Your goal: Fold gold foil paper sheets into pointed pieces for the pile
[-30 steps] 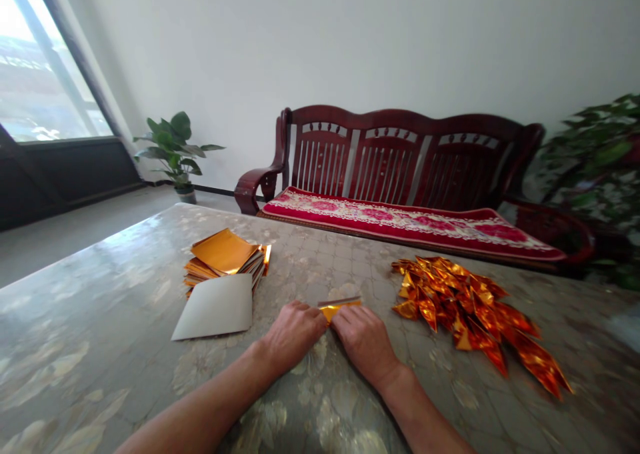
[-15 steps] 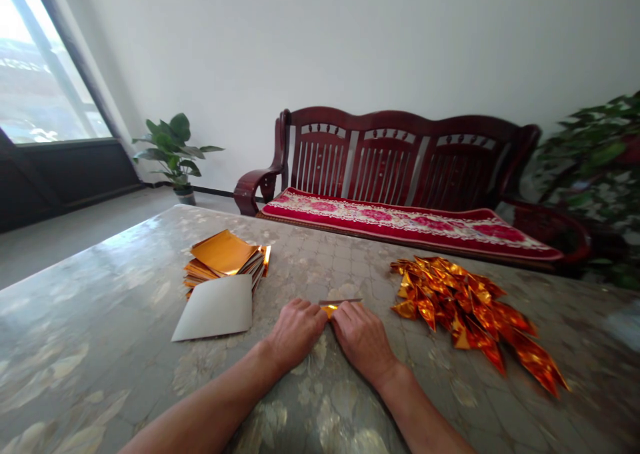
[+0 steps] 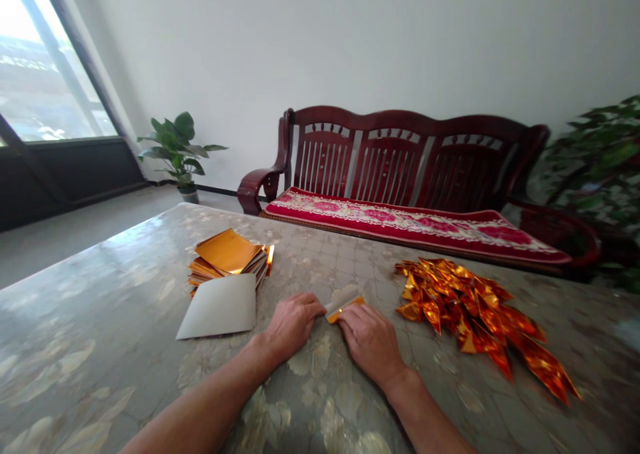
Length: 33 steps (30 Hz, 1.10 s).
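Between my hands lies a small folded strip of gold foil paper [image 3: 344,306], tilted, with a pale silver face showing above its gold edge. My left hand [image 3: 293,324] pinches its left end at the fingertips, and my right hand [image 3: 371,343] presses on its lower right end. To the left of my left hand lies a plain grey-white card [image 3: 217,306], partly over a stack of gold foil sheets [image 3: 227,255]. A heap of folded gold-orange foil triangles [image 3: 475,317] lies to the right of my right hand.
All this rests on a table with a glossy floral cover [image 3: 100,321]. Beyond its far edge stand a dark wooden bench [image 3: 400,154] with a red cushion [image 3: 400,224], a potted plant [image 3: 177,151], and a leafy plant [image 3: 595,167]. A window [image 3: 50,61] is at the far left.
The foil strip has turned from nearly level to tilted, rising at its left end and showing more silver face. My hands have moved slightly apart. The view has shifted a little.
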Each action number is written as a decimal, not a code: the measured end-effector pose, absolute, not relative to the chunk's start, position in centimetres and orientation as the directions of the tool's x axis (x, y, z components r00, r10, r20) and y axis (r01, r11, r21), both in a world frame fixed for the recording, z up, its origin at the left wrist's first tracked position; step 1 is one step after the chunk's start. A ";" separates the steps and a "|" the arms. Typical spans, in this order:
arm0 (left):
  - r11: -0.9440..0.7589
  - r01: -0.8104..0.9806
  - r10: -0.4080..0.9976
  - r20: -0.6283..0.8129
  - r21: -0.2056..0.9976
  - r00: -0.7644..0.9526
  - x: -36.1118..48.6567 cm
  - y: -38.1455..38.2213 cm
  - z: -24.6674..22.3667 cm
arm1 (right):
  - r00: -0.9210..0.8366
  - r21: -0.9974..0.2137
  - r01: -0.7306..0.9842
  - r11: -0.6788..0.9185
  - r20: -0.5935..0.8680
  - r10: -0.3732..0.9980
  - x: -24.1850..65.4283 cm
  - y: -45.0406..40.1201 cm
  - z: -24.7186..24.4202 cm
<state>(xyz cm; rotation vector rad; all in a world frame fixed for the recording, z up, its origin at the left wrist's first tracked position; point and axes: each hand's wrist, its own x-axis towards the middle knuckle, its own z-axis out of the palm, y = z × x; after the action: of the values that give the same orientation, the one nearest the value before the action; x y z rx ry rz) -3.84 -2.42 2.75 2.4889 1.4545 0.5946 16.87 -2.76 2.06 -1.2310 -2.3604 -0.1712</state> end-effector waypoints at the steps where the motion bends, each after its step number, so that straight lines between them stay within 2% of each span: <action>1: -0.507 0.778 0.862 0.248 0.371 0.443 -3.8 -2.5 2.7 | -0.481 -0.105 0.805 0.583 0.460 0.747 16.9 -2.8 2.0; 5: -0.541 0.756 0.841 0.263 0.368 0.473 -3.4 -2.9 2.7 | -0.461 -0.113 0.821 0.559 0.447 0.767 17.0 -2.7 1.9; 12: -0.537 0.797 0.842 0.240 0.278 0.484 -3.2 -3.1 2.9 | -0.451 -0.121 0.830 0.545 0.430 0.782 16.9 -2.6 1.9; 18: -0.553 0.793 0.830 0.253 0.256 0.497 -3.1 -3.1 2.7 | -0.480 -0.112 0.817 0.566 0.413 0.774 17.0 -2.6 2.3; 33: -0.498 0.751 0.867 0.262 0.434 0.424 -3.2 -2.5 1.8 | -0.364 -0.197 0.870 0.451 0.361 0.859 16.1 -1.9 2.4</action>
<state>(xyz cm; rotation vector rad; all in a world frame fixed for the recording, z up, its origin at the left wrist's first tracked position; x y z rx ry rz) -3.17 -2.45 1.78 2.4293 1.4117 0.6699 16.08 -1.90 2.41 -1.4556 -2.2957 -0.0380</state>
